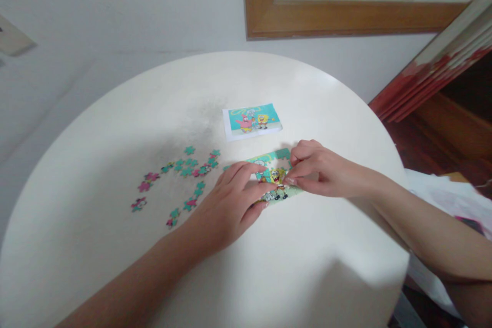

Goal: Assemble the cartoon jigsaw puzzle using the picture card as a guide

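A: Where does your puzzle (274,195) lie? It's flat on the white table (154,97), just right of the frame's centre, partly covered by your hands

B: Your left hand (234,202) comes in from the lower left, fingers a little spread, the tips over the left part of the puzzle; no piece shows in its grasp

A: And your right hand (319,169)?

B: It reaches in from the right, thumb and forefinger drawn close together beside the yellow cartoon figure (277,176); I can't tell whether you have a piece between them

A: Your loose pieces (188,170) are scattered left of centre, teal and pink, some touching, others apart

B: Above the puzzle, near mid-frame, you have a picture card (253,120); a wooden window frame (261,18) fills the upper right, with a red and white curtain (430,79) at the right edge
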`<state>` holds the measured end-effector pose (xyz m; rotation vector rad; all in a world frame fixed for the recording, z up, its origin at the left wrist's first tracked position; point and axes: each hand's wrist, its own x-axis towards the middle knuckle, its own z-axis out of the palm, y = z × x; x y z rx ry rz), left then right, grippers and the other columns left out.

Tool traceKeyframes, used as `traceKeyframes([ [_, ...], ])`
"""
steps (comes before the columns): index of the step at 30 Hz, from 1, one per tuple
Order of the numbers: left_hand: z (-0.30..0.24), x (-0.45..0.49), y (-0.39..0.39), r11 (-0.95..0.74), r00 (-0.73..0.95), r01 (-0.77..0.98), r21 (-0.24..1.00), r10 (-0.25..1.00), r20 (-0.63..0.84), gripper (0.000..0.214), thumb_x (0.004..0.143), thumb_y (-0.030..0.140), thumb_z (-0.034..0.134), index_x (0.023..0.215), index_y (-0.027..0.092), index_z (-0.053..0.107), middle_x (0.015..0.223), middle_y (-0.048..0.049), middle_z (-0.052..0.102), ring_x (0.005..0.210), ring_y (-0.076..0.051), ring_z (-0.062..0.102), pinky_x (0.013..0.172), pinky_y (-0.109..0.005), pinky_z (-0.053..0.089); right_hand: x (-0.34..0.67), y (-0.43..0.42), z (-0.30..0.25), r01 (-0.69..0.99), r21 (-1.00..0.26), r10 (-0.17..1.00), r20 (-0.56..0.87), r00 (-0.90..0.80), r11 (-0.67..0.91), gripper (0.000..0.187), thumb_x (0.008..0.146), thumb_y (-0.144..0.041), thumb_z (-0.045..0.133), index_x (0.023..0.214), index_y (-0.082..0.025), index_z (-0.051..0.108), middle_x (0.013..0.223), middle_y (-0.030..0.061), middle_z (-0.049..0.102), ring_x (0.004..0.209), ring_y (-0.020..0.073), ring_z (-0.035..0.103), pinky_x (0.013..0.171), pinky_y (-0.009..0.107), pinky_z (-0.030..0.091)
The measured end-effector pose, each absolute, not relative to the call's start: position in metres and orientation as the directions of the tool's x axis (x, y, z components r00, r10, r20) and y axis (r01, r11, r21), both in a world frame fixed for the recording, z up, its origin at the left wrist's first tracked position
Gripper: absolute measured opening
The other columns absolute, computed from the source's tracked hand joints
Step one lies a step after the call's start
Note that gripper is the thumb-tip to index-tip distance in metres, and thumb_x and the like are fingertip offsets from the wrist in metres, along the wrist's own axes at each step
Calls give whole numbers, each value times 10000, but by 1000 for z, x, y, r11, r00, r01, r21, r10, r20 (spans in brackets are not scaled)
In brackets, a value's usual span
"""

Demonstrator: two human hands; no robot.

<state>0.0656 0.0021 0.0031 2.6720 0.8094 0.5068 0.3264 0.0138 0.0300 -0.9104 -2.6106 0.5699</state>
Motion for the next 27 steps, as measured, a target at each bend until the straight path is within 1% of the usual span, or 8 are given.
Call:
traceKeyframes([
  [9,2,66,2,-796,779,480,369,580,238,357,891,182,571,1238,244,630,1320,-110,495,1259,-290,430,1086,-500,374,327,14,30,507,-471,635,162,-755,722,244,930,-273,537,864,-195,759,779,55,612,799,171,532,805,333,354],
  [14,3,66,2,-801,784,481,356,575,235,350,906,183,543,1239,250,624,1334,-109,486,1278,-287,418,1097,-501,360,326,14,30,506,-476,638,167,-751,719,238,922,-264,545,862,-190,764,771,56,616,802,171,542,813,334,368],
  [17,3,65,2,-805,786,479,349,571,238,336,920,190,526,1238,238,622,1339,-113,480,1284,-286,408,1100,-503,354,327,15,30,486,-505,635,174,-752,713,226,914,-219,539,908,-185,763,790,61,620,807,170,547,802,324,387],
  [21,3,65,2,-815,798,467,344,556,234,327,932,209,514,1242,234,616,1346,-112,487,1289,-283,407,1110,-501,345,332,17,33,495,-552,677,184,-713,671,227,909,-183,532,979,-176,747,834,72,631,831,181,550,807,330,410],
  [24,2,65,2,-821,805,464,334,548,229,346,936,222,511,1271,235,598,1352,-114,492,1294,-286,404,1108,-507,345,337,19,35,533,-544,711,180,-680,648,224,890,-175,553,1003,-187,746,830,68,629,815,191,548,816,356,411],
  [27,1,65,3,-826,805,470,312,546,231,379,937,235,515,1312,236,570,1360,-120,489,1298,-290,405,1106,-510,348,338,19,35,541,-527,706,174,-687,656,240,856,-143,573,1012,-195,748,829,66,624,822,199,550,831,371,410],
])
